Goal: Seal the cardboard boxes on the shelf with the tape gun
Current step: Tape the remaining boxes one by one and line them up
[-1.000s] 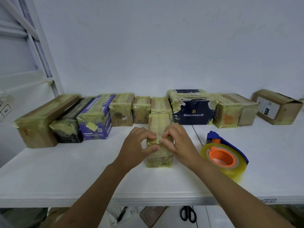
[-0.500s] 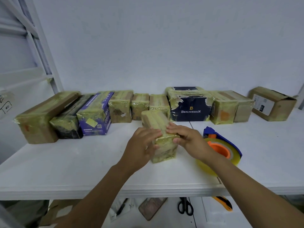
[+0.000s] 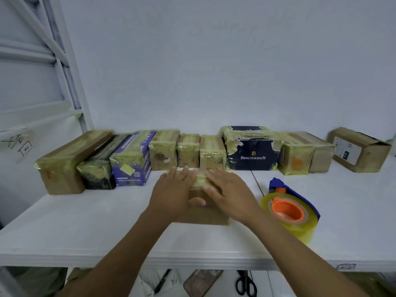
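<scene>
**Both hands flat on a box at mid-shelf**

Along the back edge of the white shelf [image 3: 85,228] runs a row of taped boxes [image 3: 165,151], from a long brown one near the left edge to a dark blue box [image 3: 252,153] right of centre. Just in front of the row, mid-shelf, lies the cardboard box [image 3: 203,216]. The left hand [image 3: 171,189] presses on its top, fingers straight and close together. The right hand [image 3: 230,190] lies flat beside it, fingers straight and slightly apart. The tape gun [image 3: 289,209] rests just right of the right wrist, toward the front edge. A brown box [image 3: 360,150] with a loose flap sits near the back right corner.
</scene>
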